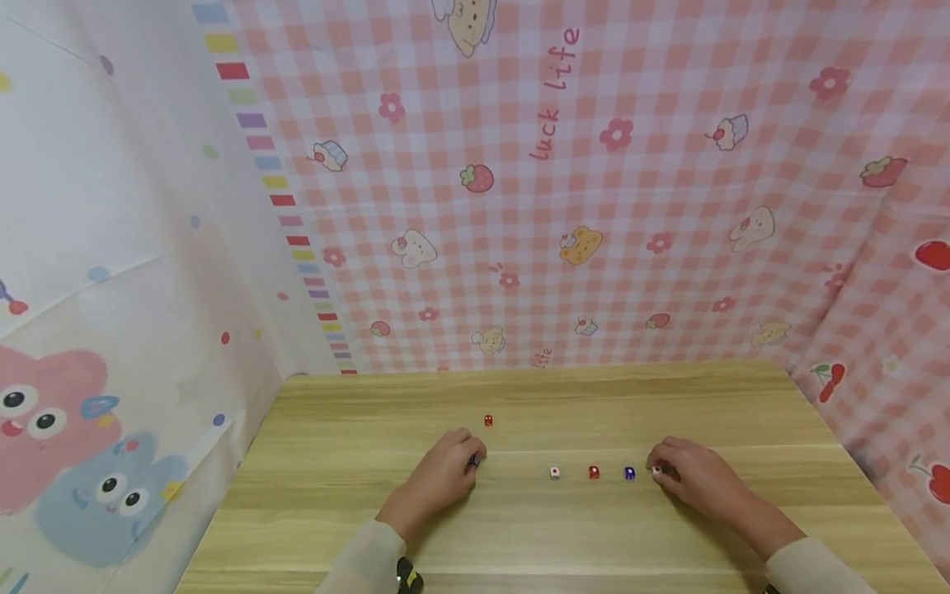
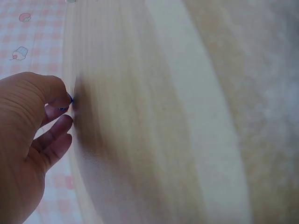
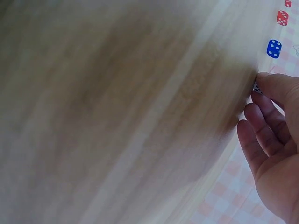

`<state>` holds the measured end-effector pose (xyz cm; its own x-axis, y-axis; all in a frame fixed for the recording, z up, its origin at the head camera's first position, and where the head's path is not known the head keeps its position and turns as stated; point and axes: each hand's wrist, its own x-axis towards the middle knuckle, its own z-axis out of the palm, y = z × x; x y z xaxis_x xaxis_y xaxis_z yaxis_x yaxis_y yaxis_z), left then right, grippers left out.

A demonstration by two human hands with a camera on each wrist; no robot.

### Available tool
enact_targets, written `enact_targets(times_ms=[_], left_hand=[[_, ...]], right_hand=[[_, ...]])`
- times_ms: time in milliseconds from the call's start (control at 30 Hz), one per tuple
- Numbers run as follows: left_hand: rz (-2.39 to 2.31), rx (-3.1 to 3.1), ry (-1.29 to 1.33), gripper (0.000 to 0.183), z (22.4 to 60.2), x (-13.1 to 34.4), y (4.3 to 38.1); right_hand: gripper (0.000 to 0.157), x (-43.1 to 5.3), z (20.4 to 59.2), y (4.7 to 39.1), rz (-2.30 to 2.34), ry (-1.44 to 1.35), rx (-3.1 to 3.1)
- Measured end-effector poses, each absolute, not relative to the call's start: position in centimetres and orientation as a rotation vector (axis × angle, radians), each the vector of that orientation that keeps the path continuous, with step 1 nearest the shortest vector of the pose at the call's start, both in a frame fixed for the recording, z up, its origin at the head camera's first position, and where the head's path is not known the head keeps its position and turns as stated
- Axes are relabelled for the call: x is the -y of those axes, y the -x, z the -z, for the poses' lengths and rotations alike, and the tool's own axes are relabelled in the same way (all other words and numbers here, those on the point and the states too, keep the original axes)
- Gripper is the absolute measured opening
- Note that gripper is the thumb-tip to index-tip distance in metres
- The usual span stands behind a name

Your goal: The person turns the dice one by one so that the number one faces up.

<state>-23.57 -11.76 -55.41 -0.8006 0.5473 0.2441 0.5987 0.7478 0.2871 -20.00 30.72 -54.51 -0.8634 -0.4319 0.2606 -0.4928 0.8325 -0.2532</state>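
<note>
Loose blue die (image 3: 274, 49) outside left-wrist view

Stretches around the left hand (image 1: 443, 472) and the right hand (image 1: 698, 474) as a pale, wood-grained tabletop (image 1: 334, 429), streaked from side to side. Bears a red die (image 1: 488, 421) just beyond the left hand's fingertips. Carries a spaced, nearly straight row between the hands: a blue die (image 1: 629, 473) with white pips near the right hand, then a second red die (image 1: 594, 473) farther from it, then, closest to the left hand, a white die (image 1: 554, 473) showing a red spot.
</note>
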Motion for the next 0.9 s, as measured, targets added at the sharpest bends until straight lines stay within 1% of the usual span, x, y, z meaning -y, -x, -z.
enact_targets(times_ms=[333, 700, 800, 900], left_hand=[[0.458, 2.782, 0.954, 0.014, 55.37, 11.87, 23.77], [0.500, 2.801, 0.915, 0.026, 55.05, 11.93, 23.53], [0.527, 2.818, 0.877, 0.024, 55.01, 12.05, 23.40], [0.536, 2.828, 0.850, 0.018, 55.02, 12.12, 23.38]], right_hand=[[0.019, -30.67, 54.60, 19.98, -0.439, -0.701, 2.825], [0.022, -30.80, 54.77, 20.03, -0.448, -0.751, 2.767], [0.021, -30.78, 54.80, 20.04, -0.447, -0.746, 2.775], [0.020, -30.71, 54.67, 19.99, -0.451, -0.736, 2.801]])
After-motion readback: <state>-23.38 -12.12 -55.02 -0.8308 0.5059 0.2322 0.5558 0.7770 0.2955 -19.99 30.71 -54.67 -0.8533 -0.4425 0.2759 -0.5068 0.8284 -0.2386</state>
